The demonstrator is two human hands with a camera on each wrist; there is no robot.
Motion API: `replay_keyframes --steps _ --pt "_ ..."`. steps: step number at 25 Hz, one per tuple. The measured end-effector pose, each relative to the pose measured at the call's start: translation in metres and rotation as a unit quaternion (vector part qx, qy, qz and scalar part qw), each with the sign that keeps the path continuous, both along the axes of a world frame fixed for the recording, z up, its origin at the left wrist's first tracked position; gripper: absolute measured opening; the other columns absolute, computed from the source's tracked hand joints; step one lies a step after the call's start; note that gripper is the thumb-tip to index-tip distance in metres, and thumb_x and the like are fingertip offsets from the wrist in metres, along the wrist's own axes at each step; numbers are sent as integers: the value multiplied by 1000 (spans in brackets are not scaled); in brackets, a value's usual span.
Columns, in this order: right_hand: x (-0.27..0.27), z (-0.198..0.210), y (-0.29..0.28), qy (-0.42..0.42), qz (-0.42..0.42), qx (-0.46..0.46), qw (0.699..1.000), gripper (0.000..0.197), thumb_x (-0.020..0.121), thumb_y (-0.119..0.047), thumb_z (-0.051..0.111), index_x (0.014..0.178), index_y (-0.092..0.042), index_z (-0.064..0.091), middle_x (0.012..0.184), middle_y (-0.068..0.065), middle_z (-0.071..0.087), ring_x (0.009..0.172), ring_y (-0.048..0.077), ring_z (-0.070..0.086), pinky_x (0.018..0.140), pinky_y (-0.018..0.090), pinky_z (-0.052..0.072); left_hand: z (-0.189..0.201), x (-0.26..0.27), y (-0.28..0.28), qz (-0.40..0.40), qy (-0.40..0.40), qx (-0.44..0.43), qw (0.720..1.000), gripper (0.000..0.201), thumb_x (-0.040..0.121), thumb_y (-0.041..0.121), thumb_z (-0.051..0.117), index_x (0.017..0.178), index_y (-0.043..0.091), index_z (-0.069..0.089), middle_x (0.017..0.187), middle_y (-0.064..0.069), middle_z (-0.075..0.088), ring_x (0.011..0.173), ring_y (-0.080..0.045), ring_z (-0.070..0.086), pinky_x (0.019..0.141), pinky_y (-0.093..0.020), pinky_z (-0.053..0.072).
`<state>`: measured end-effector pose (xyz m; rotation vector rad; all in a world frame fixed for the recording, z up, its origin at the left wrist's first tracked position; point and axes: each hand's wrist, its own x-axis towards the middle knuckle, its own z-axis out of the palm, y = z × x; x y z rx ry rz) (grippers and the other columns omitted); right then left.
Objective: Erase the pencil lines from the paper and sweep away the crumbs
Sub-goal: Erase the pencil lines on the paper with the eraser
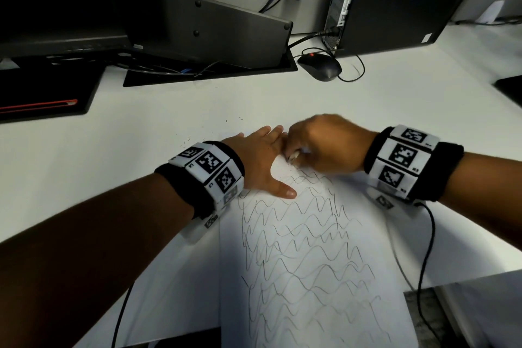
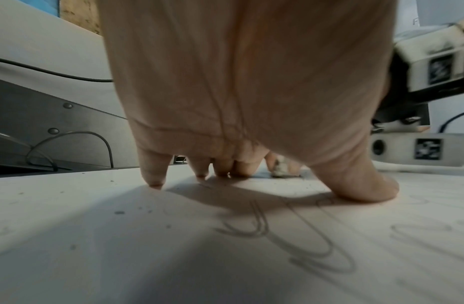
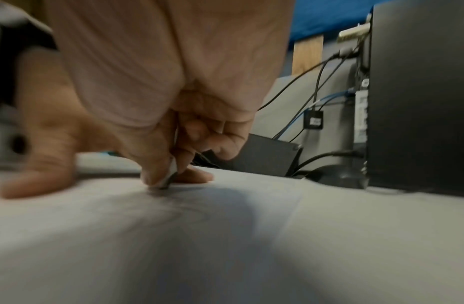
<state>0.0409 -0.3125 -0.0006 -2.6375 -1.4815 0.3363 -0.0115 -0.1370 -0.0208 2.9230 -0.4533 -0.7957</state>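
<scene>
Pinching eraser (image 3: 171, 174), right hand (image 1: 322, 147); left hand (image 1: 260, 158) flat on paper (image 1: 310, 263).

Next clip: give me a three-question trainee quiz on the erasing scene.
1. True or false: the left hand lies flat on the paper, holding it down.
2. What does the right hand pinch? A) pencil B) eraser C) mouse
3. Fill in: most of the wavy pencil lines are still ____.

Key: 1 true; 2 B; 3 unerased
</scene>
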Motion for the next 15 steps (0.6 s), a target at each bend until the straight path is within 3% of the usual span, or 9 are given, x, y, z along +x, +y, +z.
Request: replay_keyframes --steps 2,5,7,10,13,15 --pt "-6 0 -1 51 12 3 999 17 86 -27 67 101 -31 73 106 -14 68 96 11 62 80 27 48 1 0 1 1 4 -2 1000 116 74 81 55 159 27 -3 165 6 -16 152 -13 -10 122 -50 7" --pt "6 6 -7 -2 -40 5 999 19 86 -29 65 103 -34 72 106 -13 66 99 14 62 77 26 43 1 -1 0 -7 0 17 1000 119 75 82 52 158 23 -10 165 4 -17 152 -14 -11 123 -50 8" --pt "1 2 -5 -12 -19 8 1000 19 85 -26 64 102 -31 72 105 -12 66 97 14 62 76 26 43 1 -1 0 -2 0 11 1000 119 75 81 53 158 24 -10 165 5 -17 152 -13 -11 123 -49 7" --pt "-11 -2 -5 64 5 7 998 17 85 -27 67 100 -32 72 106 -14 66 96 8 60 79 26 45 1 -2 2 3 4 4 1000 119 75 81 55 159 25 -8 165 6 -17 152 -12 -11 122 -49 7" --pt "2 4 -10 -1 -60 15 998 16 86 -29 63 100 -34 71 104 -11 66 97 17 62 77 28 45 2 -2 0 -9 -6 21 1000 119 76 81 52 158 21 -9 165 4 -16 152 -14 -11 123 -50 9" --pt "-5 0 -6 -1 -17 6 1000 17 86 -29 63 100 -32 71 104 -12 66 96 15 61 77 29 46 2 -3 0 -2 -6 9 1000 118 76 80 54 159 22 -8 165 4 -15 152 -14 -10 123 -50 9"
